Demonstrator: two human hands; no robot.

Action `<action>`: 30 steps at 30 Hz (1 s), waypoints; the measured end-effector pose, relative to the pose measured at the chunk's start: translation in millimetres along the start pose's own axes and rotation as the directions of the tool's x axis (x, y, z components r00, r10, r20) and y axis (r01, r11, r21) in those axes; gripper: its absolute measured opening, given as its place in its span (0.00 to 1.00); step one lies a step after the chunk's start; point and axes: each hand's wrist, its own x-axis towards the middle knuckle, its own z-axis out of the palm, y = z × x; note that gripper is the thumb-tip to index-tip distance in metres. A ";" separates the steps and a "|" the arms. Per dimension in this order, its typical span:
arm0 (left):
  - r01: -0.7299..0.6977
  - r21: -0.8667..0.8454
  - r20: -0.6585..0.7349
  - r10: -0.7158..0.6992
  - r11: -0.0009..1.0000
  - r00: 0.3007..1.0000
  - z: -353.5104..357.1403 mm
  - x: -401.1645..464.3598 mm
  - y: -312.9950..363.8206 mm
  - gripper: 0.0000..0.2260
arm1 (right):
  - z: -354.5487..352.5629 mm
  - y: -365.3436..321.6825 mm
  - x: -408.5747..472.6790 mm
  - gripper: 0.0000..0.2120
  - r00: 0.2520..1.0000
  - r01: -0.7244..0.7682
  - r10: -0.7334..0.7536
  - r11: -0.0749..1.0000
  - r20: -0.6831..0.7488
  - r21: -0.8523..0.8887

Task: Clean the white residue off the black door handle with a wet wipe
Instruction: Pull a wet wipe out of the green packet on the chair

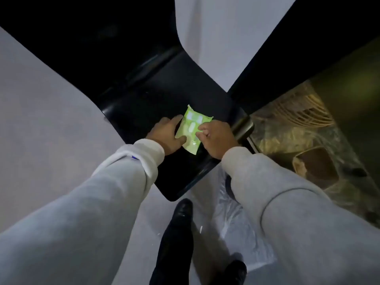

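A light green pack of wet wipes (192,128) lies on a black seat-like surface (156,95) in the middle of the view. My left hand (167,135) holds the pack's left edge, thumb on top and fingers under it. My right hand (216,138) pinches at the pack's right side near its white label, fingers curled. Both arms wear grey sleeves. A dark cylindrical handle (242,126) sticks out just right of my right hand; I cannot tell whether any residue is on it.
A black panel (308,44) runs diagonally on the right, with a glass pane (308,140) showing a dim interior. The grey floor (41,120) spreads left. A clear plastic bag (232,219) lies on the floor by my black shoes (181,214).
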 end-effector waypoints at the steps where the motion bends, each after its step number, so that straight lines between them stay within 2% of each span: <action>1: -0.009 -0.034 0.009 0.010 0.999 1.000 3.2 7.8 -3.5 0.34 | 8.2 2.1 9.1 0.17 1.000 0.013 -0.013 1.000 -0.014 0.024; 3: -0.017 -0.084 0.023 0.019 0.996 1.000 12.2 20.9 -9.7 0.35 | 16.0 0.6 23.8 0.11 0.998 -0.055 0.055 0.998 -0.004 0.028; 4: -0.020 -0.089 0.028 0.023 0.996 0.999 16.7 24.1 -10.8 0.36 | 19.9 -1.9 29.5 0.12 0.996 -0.083 0.082 0.996 0.019 0.025; 6: -0.017 -0.084 0.024 0.019 0.996 1.000 22.9 32.1 -10.4 0.38 | 24.2 -3.9 39.4 0.19 0.996 -0.084 0.084 0.996 0.014 0.020; 8: -0.014 -0.049 0.018 0.015 0.999 1.000 26.1 37.7 -12.3 0.39 | 24.9 -7.1 45.6 0.20 0.994 -0.108 0.110 0.992 0.020 -0.072; 12: 0.019 -0.017 0.012 -0.018 1.000 1.000 30.5 42.8 -14.9 0.38 | 32.6 -18.6 46.0 0.08 0.991 -0.125 0.137 0.938 0.013 -0.324; 14: 0.031 -0.001 0.002 -0.031 1.000 1.000 31.3 43.8 -15.3 0.38 | 36.7 -23.7 45.7 0.05 0.988 -0.153 0.152 0.932 -0.029 -0.329; 17: 0.033 0.000 -0.003 -0.033 0.999 0.999 33.5 43.0 -14.8 0.38 | 37.4 -33.4 47.1 0.08 0.983 -0.182 0.177 0.922 -0.046 -0.343; 26: 0.041 -0.001 0.035 -0.041 0.999 0.999 33.1 45.1 -17.2 0.41 | 44.5 -39.5 50.3 0.08 0.996 -0.077 0.092 0.898 0.015 -0.433; 30: 0.025 -0.013 0.046 -0.024 1.000 0.999 32.4 49.0 -18.7 0.41 | 49.5 -25.9 51.4 0.09 0.998 -0.062 0.054 0.928 -0.032 -0.368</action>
